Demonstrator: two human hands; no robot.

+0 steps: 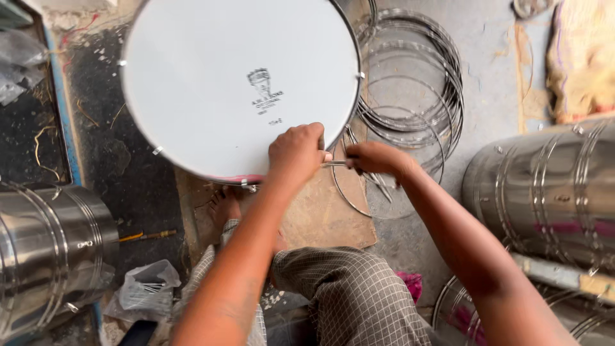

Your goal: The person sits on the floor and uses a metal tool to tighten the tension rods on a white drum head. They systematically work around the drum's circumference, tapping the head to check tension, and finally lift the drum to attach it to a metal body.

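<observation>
A round white drumhead [211,83] with a small dark printed mark fills the upper middle, its metal rim carrying small clips. My left hand [296,152] is closed over the near right edge of the rim. My right hand [378,159] sits just to the right, gripping a thin metal tool [336,164] whose tip points at the rim beside the left hand. A bare foot [225,206] rests under the drumhead's lower edge.
Loose metal hoops [423,83] lie on the floor at the upper right. Shiny steel drum shells stand at the left [45,250] and right [551,192]. A brown board [333,218] lies beneath my hands, a plastic bag of small parts [144,291] at the lower left.
</observation>
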